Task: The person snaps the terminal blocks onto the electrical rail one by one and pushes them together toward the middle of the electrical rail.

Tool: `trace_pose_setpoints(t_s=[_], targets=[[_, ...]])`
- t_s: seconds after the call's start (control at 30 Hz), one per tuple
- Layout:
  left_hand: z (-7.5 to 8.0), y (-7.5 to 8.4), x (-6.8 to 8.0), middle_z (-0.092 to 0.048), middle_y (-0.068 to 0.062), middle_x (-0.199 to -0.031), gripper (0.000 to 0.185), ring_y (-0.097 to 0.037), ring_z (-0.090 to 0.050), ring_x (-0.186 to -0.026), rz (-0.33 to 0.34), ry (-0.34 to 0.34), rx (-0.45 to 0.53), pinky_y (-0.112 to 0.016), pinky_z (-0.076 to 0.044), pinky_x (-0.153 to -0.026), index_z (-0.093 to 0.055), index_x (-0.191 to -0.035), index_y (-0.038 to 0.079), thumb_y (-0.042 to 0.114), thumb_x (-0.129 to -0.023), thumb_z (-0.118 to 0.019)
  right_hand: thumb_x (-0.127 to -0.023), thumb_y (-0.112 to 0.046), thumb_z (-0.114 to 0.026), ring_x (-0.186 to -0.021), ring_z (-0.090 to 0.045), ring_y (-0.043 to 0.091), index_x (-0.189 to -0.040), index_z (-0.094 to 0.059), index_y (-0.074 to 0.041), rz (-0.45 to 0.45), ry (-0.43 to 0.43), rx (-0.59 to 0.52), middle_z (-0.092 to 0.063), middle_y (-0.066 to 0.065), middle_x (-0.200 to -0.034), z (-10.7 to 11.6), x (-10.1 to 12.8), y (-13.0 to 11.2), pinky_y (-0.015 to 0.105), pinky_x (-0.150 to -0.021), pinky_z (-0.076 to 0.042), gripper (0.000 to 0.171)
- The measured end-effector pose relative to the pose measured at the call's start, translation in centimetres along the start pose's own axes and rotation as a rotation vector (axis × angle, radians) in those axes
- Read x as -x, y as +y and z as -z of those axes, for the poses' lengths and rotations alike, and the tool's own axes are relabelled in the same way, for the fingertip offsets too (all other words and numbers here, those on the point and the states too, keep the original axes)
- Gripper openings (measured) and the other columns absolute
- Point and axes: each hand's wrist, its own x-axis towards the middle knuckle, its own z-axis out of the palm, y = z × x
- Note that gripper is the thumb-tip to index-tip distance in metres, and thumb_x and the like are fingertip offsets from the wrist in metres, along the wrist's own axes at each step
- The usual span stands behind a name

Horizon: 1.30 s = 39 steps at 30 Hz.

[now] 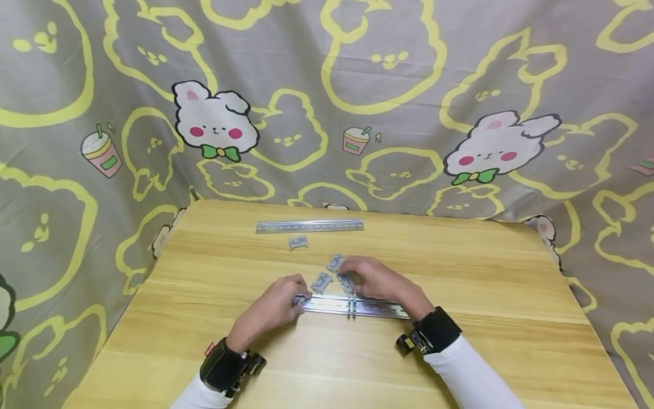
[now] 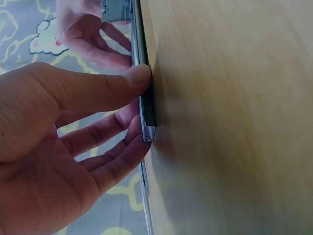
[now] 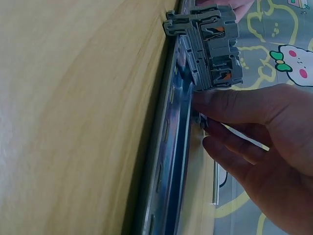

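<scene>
A slotted metal DIN rail (image 1: 322, 304) lies across the near part of the table. My left hand (image 1: 280, 300) grips its left end, thumb (image 2: 134, 78) on the near edge and fingers behind. Two grey terminal blocks (image 1: 351, 307) stand side by side on the rail, seen close in the right wrist view as grey blocks (image 3: 210, 49) with orange parts. Just behind the rail, my right hand (image 1: 375, 278) pinches a grey terminal block (image 1: 346, 282); the thumb and fingers hide most of it. Two loose terminal blocks lie nearby, one (image 1: 322, 282) left and one (image 1: 335, 262) behind.
A second DIN rail (image 1: 309, 226) lies near the back of the wooden table (image 1: 460, 363). One more terminal block (image 1: 298, 243) lies in front of it. A patterned grey curtain (image 1: 301, 68) hangs behind the table and at its sides.
</scene>
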Motion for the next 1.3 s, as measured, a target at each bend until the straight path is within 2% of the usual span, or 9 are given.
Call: trace_pose_setpoints(t_s=[0.3,0.53,0.67,0.83,1.03,1.3], targets=[[0.0,0.1,-0.1,-0.068,-0.006,-0.108,0.031,-0.025,-0.066,-0.096,0.011,-0.008,-0.005,-0.036,-0.059,-0.083,-0.078,-0.108,0.001,-0.004,-0.078,-0.082,-0.084,0.000,-0.080,-0.120,-0.061,0.026,-0.128,-0.068,-0.004,-0.026,0.051,-0.004,-0.064,0.009,-0.130,0.8,1.3,0.6,0.040,-0.101,-0.053,0.046],[0.0,0.1,0.0,-0.068,-0.006,-0.107,0.031,-0.025,-0.066,-0.097,0.006,-0.003,-0.004,-0.037,-0.059,-0.085,-0.078,-0.107,0.001,-0.006,-0.077,-0.080,-0.083,-0.009,-0.081,-0.113,-0.062,0.025,-0.141,-0.059,-0.002,-0.047,0.172,-0.023,-0.062,0.008,-0.129,2.0,4.1,0.9,0.044,-0.095,-0.056,0.062],[0.2,0.0,-0.1,-0.068,-0.006,-0.105,0.031,-0.024,-0.066,-0.095,0.005,-0.001,0.006,-0.037,-0.059,-0.083,-0.079,-0.107,0.002,-0.008,-0.077,-0.079,-0.082,-0.010,-0.080,-0.108,-0.059,0.024,-0.143,-0.059,-0.006,-0.085,0.227,-0.008,-0.059,0.005,-0.126,2.5,6.3,0.9,0.046,-0.087,-0.057,0.065],[0.2,0.1,-0.1,-0.068,-0.006,-0.105,0.031,-0.025,-0.065,-0.094,0.014,-0.008,0.018,-0.036,-0.058,-0.082,-0.079,-0.108,0.001,-0.008,-0.078,-0.079,-0.083,-0.010,-0.079,-0.109,-0.058,0.022,-0.137,-0.065,-0.009,-0.132,0.301,-0.044,-0.057,-0.001,-0.123,2.7,9.4,1.7,0.051,-0.087,-0.055,0.056],[0.1,0.0,-0.1,-0.068,-0.006,-0.105,0.030,-0.024,-0.066,-0.093,0.013,-0.007,0.012,-0.036,-0.059,-0.081,-0.078,-0.108,0.001,-0.006,-0.079,-0.081,-0.080,-0.005,-0.082,-0.104,-0.065,0.022,-0.131,-0.066,-0.002,-0.142,0.412,-0.016,-0.061,-0.001,-0.118,2.6,13.0,3.3,0.051,-0.086,-0.058,0.054],[0.0,0.0,0.0,-0.068,-0.006,-0.105,0.030,-0.023,-0.066,-0.093,0.009,-0.003,0.012,-0.035,-0.059,-0.081,-0.078,-0.109,0.001,-0.004,-0.079,-0.082,-0.074,0.005,-0.084,-0.104,-0.064,0.022,-0.126,-0.066,-0.001,-0.145,0.435,-0.092,-0.064,0.002,-0.118,3.2,15.7,4.2,0.043,-0.090,-0.059,0.055]])
